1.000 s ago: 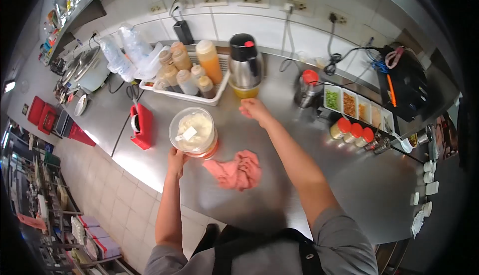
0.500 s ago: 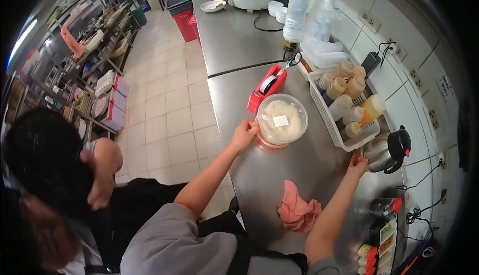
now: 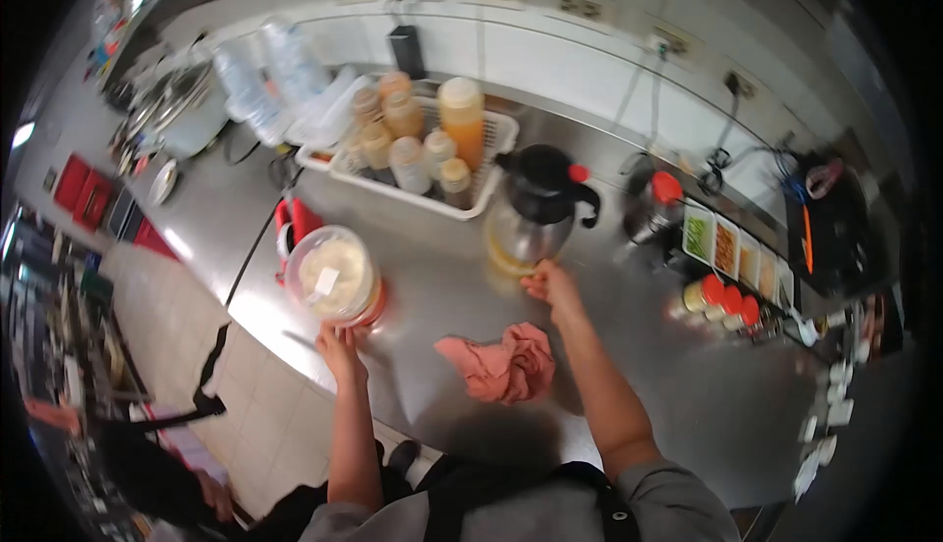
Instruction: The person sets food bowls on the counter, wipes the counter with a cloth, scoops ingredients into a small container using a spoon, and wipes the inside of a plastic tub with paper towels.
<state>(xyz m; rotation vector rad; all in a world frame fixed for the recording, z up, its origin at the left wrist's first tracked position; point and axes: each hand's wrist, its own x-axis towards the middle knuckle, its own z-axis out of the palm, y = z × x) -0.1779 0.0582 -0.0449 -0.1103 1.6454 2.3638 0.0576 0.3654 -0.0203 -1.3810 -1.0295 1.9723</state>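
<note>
A round clear plastic tub (image 3: pixel 337 269) with pale contents and a white label on its lid stands on the steel counter, with something reddish beneath it. My left hand (image 3: pixel 342 350) is closed at the tub's near lower edge. My right hand (image 3: pixel 552 288) has its fingers pressed together at the base of a steel thermos jug (image 3: pixel 530 206) with a black top. A yellowish edge shows at the jug's foot by those fingertips; blur hides what it is. Between my forearms lies a crumpled pink cloth (image 3: pixel 504 363). A red tape dispenser (image 3: pixel 298 223) sits just behind the tub.
A white basket (image 3: pixel 478 210) of squeeze bottles (image 3: pixel 462 129) stands against the wall. To the right are a red-lidded jar (image 3: pixel 660 210), a tray of toppings (image 3: pixel 739 247) and small red-capped shakers (image 3: pixel 725 301). Another person (image 3: pixel 162 478) is at lower left.
My view has swung right toward the wall, so the counter appears turned. Both hands stay beside the same things, the left at the tub and the right at the jug's base.
</note>
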